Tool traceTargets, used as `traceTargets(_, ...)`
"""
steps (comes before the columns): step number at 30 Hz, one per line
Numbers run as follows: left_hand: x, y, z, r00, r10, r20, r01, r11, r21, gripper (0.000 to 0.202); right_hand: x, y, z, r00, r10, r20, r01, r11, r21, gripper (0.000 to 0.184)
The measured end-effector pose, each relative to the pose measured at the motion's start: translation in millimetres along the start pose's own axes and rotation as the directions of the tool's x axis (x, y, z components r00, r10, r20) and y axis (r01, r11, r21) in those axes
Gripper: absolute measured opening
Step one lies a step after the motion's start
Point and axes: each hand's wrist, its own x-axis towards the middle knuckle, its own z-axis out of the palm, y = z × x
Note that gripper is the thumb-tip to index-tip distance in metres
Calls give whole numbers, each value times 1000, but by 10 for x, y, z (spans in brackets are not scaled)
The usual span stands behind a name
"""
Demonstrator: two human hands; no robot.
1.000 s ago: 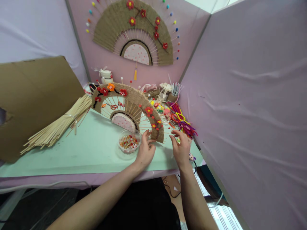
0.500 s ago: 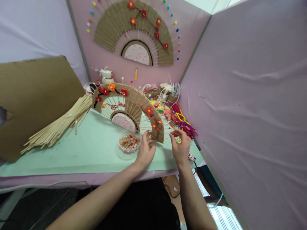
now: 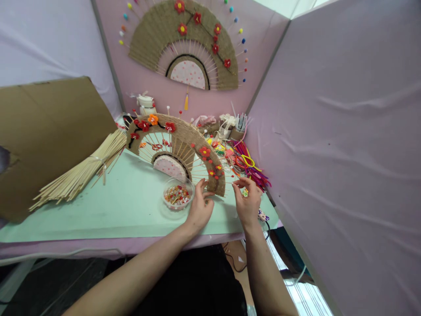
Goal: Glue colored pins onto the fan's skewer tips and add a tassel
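Note:
A woven twine hand fan [image 3: 182, 125] with thin wooden sticks, red and orange flowers and a spotted half-round base stands on the green table. At its lower right end my left hand [image 3: 200, 207] grips the fan, fingers closed around the sticks and inner edge. Just beyond the outer edge, my right hand [image 3: 248, 199] pinches the tip of a fan stick between thumb and index finger. Something small and pale shows at those fingertips, too small to name surely. Several other stick tips carry red or white beads. Left of my left hand is a clear bowl [image 3: 178, 195] of beads.
A bundle of thin sticks [image 3: 80, 171] and a brown cardboard sheet [image 3: 55, 127] are at left. Coloured pipe cleaners [image 3: 248, 162] and a cup of glue sticks [image 3: 240, 127] lie at the back right. A larger fan [image 3: 148, 41] hangs on the pink wall.

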Motion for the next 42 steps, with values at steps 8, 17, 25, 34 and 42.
traceTargets(8, -7, 39, -5, 1000, -17, 4, 17, 1000, 5, 68, 1, -13, 0, 1000, 2, -5, -3, 1000, -8, 19)
traceTargets(17, -72, 3, -19, 1000, 2, 29, -2, 1000, 7, 68, -72, -18, -57, 998, 60, -12, -60, 998, -2, 25)
traceTargets(25, -462, 44, -160, 987, 70, 145, -88, 989, 121, 67, -392, 4, -137, 984, 67, -163, -60, 997, 49, 22)
traceTargets(34, -655, 334, -494, 850, 504, 150, -521, 764, 381, 40, -852, -307, 101, 997, -81, 7, 77, 972, 222, 9)
traceTargets(42, -704, 382, -938, 724, 685, -82, -621, 700, 352, 34, -1025, -564, 191, 913, -272, 305, 135, 905, 402, 23)
